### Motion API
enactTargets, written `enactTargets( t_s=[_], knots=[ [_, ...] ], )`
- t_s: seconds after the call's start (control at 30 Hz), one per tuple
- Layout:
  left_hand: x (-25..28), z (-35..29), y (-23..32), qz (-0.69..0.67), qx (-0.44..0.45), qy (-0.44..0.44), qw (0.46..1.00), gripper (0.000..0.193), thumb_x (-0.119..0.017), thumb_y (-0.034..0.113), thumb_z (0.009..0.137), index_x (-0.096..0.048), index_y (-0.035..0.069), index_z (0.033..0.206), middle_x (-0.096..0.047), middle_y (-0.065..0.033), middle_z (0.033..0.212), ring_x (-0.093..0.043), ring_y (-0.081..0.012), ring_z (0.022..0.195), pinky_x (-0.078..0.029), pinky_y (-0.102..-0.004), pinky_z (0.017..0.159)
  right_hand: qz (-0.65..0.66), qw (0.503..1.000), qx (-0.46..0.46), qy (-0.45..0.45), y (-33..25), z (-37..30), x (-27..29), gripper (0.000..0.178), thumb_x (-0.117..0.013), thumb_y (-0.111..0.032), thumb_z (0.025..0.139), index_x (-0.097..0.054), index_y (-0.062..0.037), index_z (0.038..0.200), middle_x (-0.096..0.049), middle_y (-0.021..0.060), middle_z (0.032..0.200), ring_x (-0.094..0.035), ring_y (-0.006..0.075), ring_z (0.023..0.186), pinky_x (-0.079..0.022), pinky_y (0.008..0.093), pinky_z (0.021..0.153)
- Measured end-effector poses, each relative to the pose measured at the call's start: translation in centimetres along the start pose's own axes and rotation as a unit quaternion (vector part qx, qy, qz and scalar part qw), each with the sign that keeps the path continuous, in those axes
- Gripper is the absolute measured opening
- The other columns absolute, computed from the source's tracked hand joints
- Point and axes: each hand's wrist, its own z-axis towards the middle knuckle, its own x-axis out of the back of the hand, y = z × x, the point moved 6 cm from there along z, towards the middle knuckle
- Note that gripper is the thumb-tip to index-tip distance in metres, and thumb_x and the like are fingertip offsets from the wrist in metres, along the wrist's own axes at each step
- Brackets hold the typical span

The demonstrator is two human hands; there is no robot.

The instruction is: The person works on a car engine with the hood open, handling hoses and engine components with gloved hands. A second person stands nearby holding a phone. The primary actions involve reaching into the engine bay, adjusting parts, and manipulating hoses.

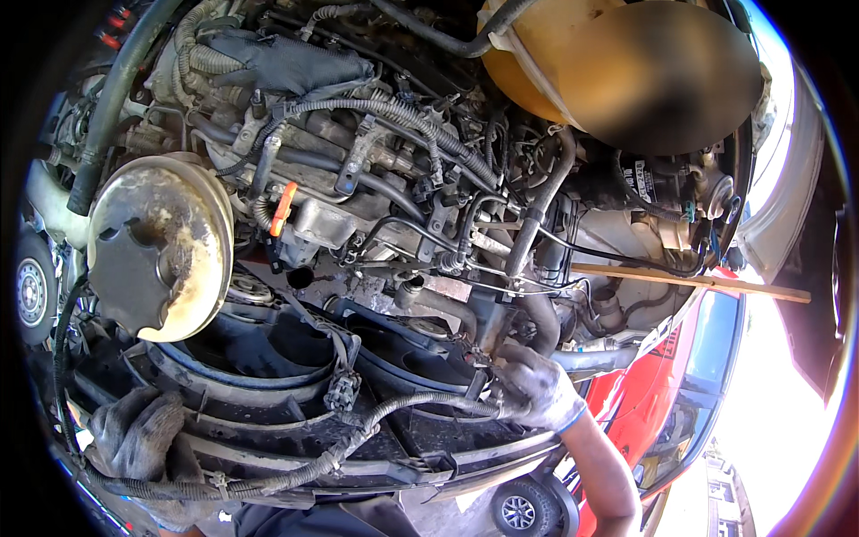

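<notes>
My right hand [537, 389], in a grey work glove with a pale cuff, reaches to the right end of the radiator fan shroud [403, 447]. Its fingers are closed beside a small wire connector [479, 360], just below a rubber hose [540, 322]; what they pinch is partly hidden. At the lower left my left hand [148, 438], gloved too, has its fingers curled at the shroud's edge. What lies inside them is hidden. A corrugated wiring harness [385, 413] runs from beside the right hand along the shroud and crosses by the left hand.
Behind the shroud lies the engine [358, 188], with an orange dipstick handle [283, 208]. A stained reservoir with a black cap [134, 277] stands left. A yellowed tank [528, 63] is at the top right, near a wooden stick [716, 283]. A red car [671, 385] stands beyond.
</notes>
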Motion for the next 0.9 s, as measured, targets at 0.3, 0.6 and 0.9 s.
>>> enactTargets(
  t_s=[0.3,0.6,0.9],
  knots=[
    [0.7,1.1,1.1,0.0,0.014,-0.029,0.999,0.027,-0.072,0.015,0.084,-0.08,0.006,0.108,-0.084,-0.0153,0.113,-0.076,-0.0378,0.11,-0.054,-0.0528,0.102,0.055,0.998,-0.021,-0.015,4.3,0.3,-3.8,0.038,-0.091,-0.016,0.087,-0.079,-0.0047,0.122,-0.079,0.0119,0.122,-0.08,0.0352,0.097,-0.066,0.0456,0.084],
    [0.0,0.1,-0.3,-0.03,-0.022,0.0,0.999,0.02,-0.071,0.017,0.09,-0.079,0.007,0.106,-0.085,-0.0142,0.11,-0.077,-0.0365,0.108,-0.056,-0.0518,0.099,-0.086,0.992,0.081,0.038,2.4,-0.6,-4.2,0.035,-0.085,-0.014,0.077,-0.081,-0.0109,0.111,-0.081,0.0063,0.113,-0.082,0.0267,0.098,-0.069,0.0417,0.083],
    [0.4,0.6,-0.1,0.004,-0.043,-0.021,0.999,0.022,-0.068,0.026,0.098,-0.079,0.009,0.105,-0.085,-0.0129,0.109,-0.077,-0.0356,0.104,-0.057,-0.0514,0.096,-0.022,0.999,-0.022,-0.029,4.3,-1.8,-5.3,0.048,-0.084,-0.017,0.083,-0.079,-0.0087,0.13,-0.079,0.007,0.102,-0.081,0.0287,0.091,-0.064,0.0448,0.074]
  ],
)
